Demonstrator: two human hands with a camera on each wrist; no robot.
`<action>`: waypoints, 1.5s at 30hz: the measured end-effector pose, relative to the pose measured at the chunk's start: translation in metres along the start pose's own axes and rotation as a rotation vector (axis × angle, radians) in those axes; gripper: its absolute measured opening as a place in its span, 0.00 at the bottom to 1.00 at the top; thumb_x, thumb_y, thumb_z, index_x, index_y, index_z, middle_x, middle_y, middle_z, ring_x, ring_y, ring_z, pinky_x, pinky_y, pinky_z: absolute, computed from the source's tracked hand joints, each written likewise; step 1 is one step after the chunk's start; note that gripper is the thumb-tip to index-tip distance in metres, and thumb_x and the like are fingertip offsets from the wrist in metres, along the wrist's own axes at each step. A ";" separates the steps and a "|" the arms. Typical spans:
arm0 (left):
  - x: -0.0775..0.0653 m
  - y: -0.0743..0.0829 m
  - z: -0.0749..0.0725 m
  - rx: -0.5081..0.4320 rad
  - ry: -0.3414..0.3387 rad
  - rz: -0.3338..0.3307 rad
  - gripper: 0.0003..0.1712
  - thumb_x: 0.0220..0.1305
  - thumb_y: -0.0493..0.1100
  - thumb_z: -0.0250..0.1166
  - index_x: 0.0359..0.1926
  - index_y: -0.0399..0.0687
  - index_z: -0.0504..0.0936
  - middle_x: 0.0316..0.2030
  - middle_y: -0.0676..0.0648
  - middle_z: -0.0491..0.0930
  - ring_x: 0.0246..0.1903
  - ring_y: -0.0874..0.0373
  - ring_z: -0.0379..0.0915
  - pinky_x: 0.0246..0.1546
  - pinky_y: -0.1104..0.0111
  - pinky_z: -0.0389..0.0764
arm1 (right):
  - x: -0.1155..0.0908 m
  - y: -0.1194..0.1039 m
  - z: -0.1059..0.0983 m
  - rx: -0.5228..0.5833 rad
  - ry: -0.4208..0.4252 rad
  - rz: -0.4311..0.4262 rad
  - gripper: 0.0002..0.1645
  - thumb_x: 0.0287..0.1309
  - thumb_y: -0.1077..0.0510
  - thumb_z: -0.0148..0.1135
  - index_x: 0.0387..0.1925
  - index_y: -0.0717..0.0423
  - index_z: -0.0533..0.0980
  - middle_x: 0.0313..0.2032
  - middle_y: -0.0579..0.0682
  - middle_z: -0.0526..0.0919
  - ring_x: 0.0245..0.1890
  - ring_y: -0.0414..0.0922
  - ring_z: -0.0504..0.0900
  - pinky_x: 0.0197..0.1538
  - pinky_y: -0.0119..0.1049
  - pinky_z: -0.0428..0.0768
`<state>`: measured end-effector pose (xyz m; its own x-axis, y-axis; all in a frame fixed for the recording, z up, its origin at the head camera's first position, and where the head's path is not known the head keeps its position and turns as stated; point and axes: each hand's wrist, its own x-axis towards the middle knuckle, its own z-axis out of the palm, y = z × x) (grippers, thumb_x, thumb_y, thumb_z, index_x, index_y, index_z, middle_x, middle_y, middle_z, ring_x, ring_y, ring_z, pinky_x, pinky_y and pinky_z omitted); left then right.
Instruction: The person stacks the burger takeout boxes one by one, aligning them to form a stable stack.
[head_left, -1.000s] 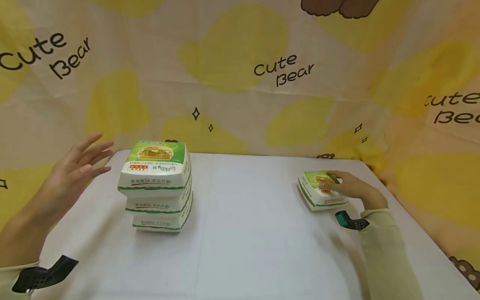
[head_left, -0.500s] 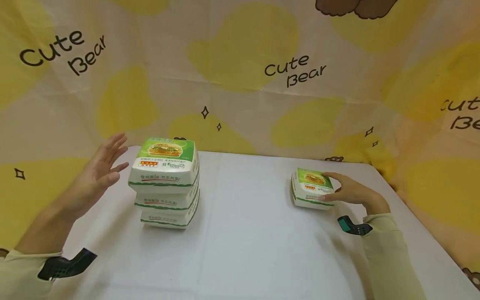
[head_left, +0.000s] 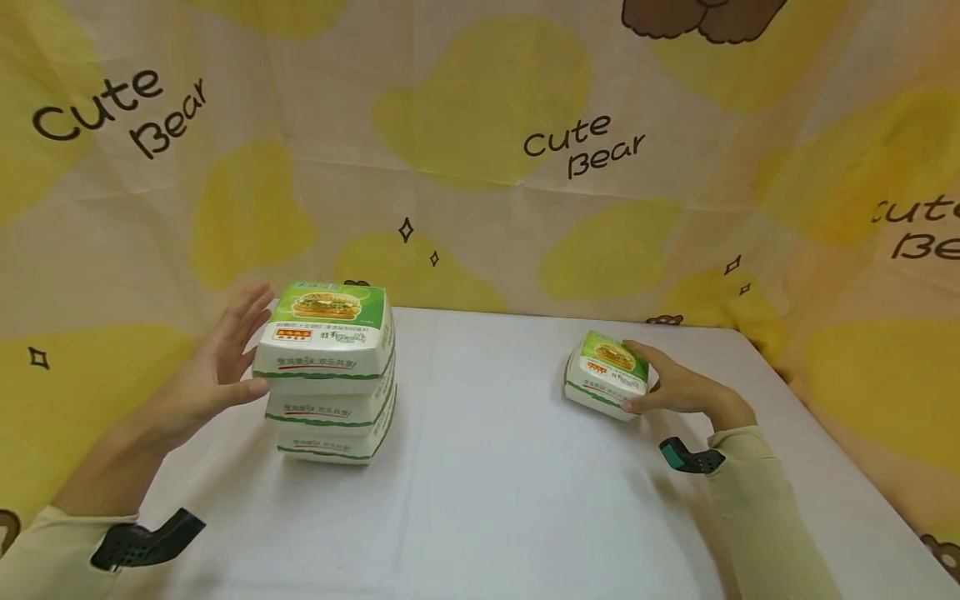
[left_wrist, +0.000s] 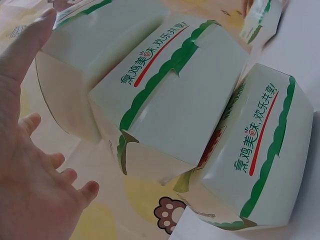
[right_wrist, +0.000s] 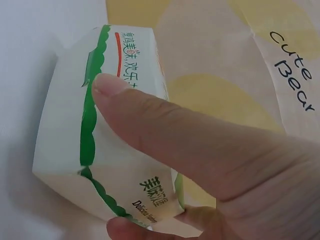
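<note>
Three white-and-green burger boxes (head_left: 322,358) stand in a stack on the left of the table, the top one slightly askew. My left hand (head_left: 217,375) is at the stack's left side, fingers spread; in the left wrist view, the thumb (left_wrist: 30,47) overlaps the top box (left_wrist: 100,40), and I cannot tell whether it touches. On the right, my right hand (head_left: 678,387) holds a single burger box (head_left: 603,375), thumb on its front and fingers at the far side. The right wrist view has the thumb (right_wrist: 135,110) lying across that box's printed front (right_wrist: 102,125).
The white table (head_left: 480,467) lies between the stack and the single box. Behind it hangs a yellow-patterned cloth (head_left: 480,167) with "Cute Bear" lettering, which also runs down the right side.
My left hand has moved right, up to the stack. My right hand has shifted its grip, turned the single box and brought it a little left.
</note>
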<state>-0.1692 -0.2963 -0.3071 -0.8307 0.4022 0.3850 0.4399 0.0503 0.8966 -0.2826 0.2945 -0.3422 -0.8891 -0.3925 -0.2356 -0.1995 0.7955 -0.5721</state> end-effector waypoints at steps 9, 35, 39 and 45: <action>0.005 -0.002 0.003 0.007 -0.045 -0.036 0.60 0.57 0.20 0.56 0.76 0.62 0.32 0.78 0.55 0.30 0.68 0.77 0.53 0.56 0.82 0.70 | 0.003 0.001 -0.001 0.040 -0.015 -0.007 0.66 0.49 0.48 0.74 0.76 0.51 0.39 0.73 0.65 0.47 0.44 0.52 0.75 0.47 0.41 0.77; 0.005 -0.012 0.003 0.044 -0.056 -0.045 0.57 0.56 0.20 0.56 0.77 0.57 0.37 0.71 0.46 0.53 0.63 0.68 0.65 0.55 0.79 0.73 | -0.003 -0.024 -0.003 0.119 0.096 -0.144 0.57 0.52 0.48 0.72 0.76 0.44 0.48 0.59 0.60 0.69 0.40 0.50 0.78 0.43 0.38 0.77; 0.005 -0.011 0.004 0.072 -0.050 -0.081 0.57 0.56 0.20 0.56 0.77 0.59 0.37 0.71 0.44 0.52 0.63 0.68 0.65 0.55 0.78 0.73 | -0.004 -0.028 -0.003 0.134 0.094 -0.165 0.57 0.52 0.49 0.72 0.76 0.45 0.47 0.56 0.60 0.72 0.37 0.49 0.78 0.41 0.38 0.78; 0.005 -0.010 0.005 0.073 -0.050 -0.083 0.57 0.57 0.20 0.56 0.77 0.59 0.37 0.70 0.43 0.54 0.62 0.68 0.66 0.55 0.78 0.73 | -0.004 -0.032 -0.001 0.157 0.095 -0.183 0.57 0.52 0.51 0.72 0.76 0.47 0.47 0.53 0.60 0.73 0.34 0.48 0.78 0.37 0.36 0.78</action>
<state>-0.1763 -0.2899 -0.3152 -0.8481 0.4387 0.2971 0.3954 0.1507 0.9061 -0.2729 0.2710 -0.3215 -0.8802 -0.4724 -0.0462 -0.3011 0.6309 -0.7151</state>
